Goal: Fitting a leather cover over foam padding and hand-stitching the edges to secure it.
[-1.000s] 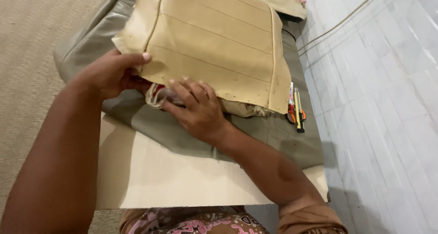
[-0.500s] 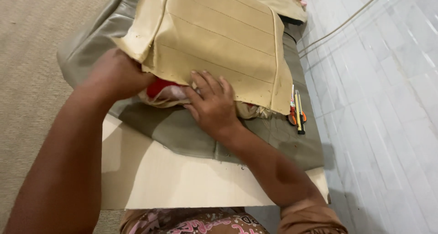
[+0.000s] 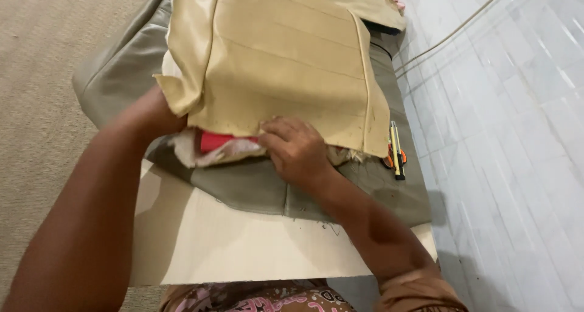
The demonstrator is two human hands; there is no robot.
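A beige quilted seat cover (image 3: 286,62) with stitched seams lies over a grey leather piece (image 3: 255,184). My left hand (image 3: 149,114) grips the cover's near left corner, its fingers hidden under the folded edge. My right hand (image 3: 295,147) presses on the cover's near edge, fingers curled at the hem. Between the hands, red fabric (image 3: 219,141) and white padding (image 3: 188,147) show from under the cover.
The pieces rest on a pale board (image 3: 231,245) on the floor. An orange-handled scissors (image 3: 387,157) and a yellow-black pen-like tool (image 3: 396,150) lie at the right edge. Beige carpet (image 3: 42,74) is on the left, white tiles (image 3: 505,135) and a cable (image 3: 462,26) on the right.
My left hand slid under the cover's corner and lifted it, exposing more red fabric. My right hand moved right along the near edge.
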